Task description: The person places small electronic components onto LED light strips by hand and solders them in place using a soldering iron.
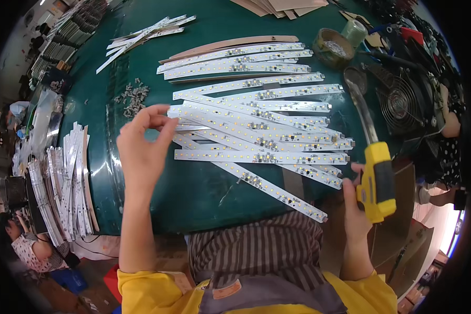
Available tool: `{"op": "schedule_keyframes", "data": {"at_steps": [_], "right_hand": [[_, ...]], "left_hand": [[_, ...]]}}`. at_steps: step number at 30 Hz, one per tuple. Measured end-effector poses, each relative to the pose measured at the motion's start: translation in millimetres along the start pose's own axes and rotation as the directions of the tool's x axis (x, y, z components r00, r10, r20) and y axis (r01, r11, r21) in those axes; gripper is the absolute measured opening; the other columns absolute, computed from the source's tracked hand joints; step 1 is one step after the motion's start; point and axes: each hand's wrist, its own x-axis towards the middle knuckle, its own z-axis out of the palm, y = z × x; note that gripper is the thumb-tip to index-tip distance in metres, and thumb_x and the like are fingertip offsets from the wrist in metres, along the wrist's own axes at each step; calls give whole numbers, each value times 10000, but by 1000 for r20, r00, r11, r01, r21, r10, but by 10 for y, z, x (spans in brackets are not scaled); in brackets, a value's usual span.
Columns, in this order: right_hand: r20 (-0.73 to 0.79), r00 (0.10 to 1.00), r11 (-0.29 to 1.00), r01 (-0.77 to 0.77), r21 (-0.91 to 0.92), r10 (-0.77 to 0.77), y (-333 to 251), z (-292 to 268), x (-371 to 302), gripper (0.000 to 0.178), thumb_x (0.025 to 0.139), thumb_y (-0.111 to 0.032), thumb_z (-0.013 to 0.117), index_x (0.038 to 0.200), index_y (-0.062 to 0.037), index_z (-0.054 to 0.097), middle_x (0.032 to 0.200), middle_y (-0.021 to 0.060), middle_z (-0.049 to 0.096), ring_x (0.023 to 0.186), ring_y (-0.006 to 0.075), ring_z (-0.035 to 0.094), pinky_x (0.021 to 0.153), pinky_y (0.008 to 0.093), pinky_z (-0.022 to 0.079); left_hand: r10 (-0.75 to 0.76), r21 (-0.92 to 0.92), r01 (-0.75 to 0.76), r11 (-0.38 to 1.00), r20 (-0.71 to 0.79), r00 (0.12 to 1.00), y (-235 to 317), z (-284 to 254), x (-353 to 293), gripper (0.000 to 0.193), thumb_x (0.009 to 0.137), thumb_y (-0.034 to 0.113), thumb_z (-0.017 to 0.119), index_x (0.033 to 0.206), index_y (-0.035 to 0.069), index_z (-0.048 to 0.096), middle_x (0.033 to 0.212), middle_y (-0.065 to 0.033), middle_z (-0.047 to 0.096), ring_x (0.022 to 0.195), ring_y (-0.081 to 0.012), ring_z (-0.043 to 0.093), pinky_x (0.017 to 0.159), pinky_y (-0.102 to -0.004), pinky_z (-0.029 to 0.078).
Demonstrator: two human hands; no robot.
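Many white LED circuit strips (261, 157) lie crisscrossed in a loose heap on the green table. My left hand (144, 138) is at the heap's left side. Its thumb and forefinger close around the left end of one slanting LED strip (209, 115). On the right, my right hand (357, 217) is close to the strips' connector ends, thumb raised. A yellow-and-black handled tool (379, 180) with a metal shaft stands in front of this hand and hides most of its fingers. Whether that hand grips the tool or a strip cannot be made out.
Small metal parts (133, 97) are piled left of the heap. More strips lie at the far left (146, 36) and near left (70, 183). A round container (332, 47), a tape roll (354, 32) and a fan (400, 102) stand at the right. Another person (36, 246) sits lower left.
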Motion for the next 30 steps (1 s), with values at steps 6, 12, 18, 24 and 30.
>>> {"op": "schedule_keyframes", "data": {"at_steps": [6, 12, 18, 24, 30], "right_hand": [[-54, 962, 962, 265, -67, -269, -208, 134, 306, 323, 815, -12, 743, 1098, 5, 589, 902, 36, 617, 745, 100, 573, 719, 231, 456], [41, 968, 967, 248, -53, -246, -194, 83, 334, 335, 808, 23, 756, 1102, -18, 602, 920, 33, 665, 814, 76, 593, 747, 242, 474], [9, 982, 961, 187, -204, -190, -218, -39, 226, 366, 763, -2, 802, 1070, -30, 603, 850, 40, 663, 751, 155, 663, 727, 263, 513], [45, 998, 999, -36, -31, 37, -332, -127, -14, 276, 802, 27, 760, 1023, -50, 614, 862, 24, 653, 774, 108, 630, 727, 251, 496], [109, 994, 999, -3, 37, -1, -210, -132, -120, 417, 809, 103, 718, 1188, 1, 579, 915, 47, 657, 810, 107, 619, 714, 231, 497]], "left_hand": [[222, -363, -217, 906, -28, 975, 389, 337, -418, 176, 821, -12, 697, 962, 71, 760, 793, -77, 677, 773, -218, 651, 706, -299, 483], [173, -350, -186, 918, -68, 983, 596, 642, -714, 120, 792, 55, 763, 897, 112, 754, 826, -22, 714, 728, -183, 651, 802, -309, 399], [139, -155, -147, 977, -60, 988, 665, 640, -803, 181, 724, 30, 820, 890, 75, 765, 774, -18, 719, 700, -143, 603, 786, -282, 430], [133, -232, -159, 960, -125, 983, 638, 679, -891, 153, 737, 45, 818, 860, 83, 735, 747, -20, 707, 643, -141, 625, 775, -305, 372], [199, -186, -230, 955, -170, 965, 626, 734, -901, 163, 722, 56, 836, 841, 105, 734, 804, -3, 735, 680, -130, 645, 772, -289, 354]]}}
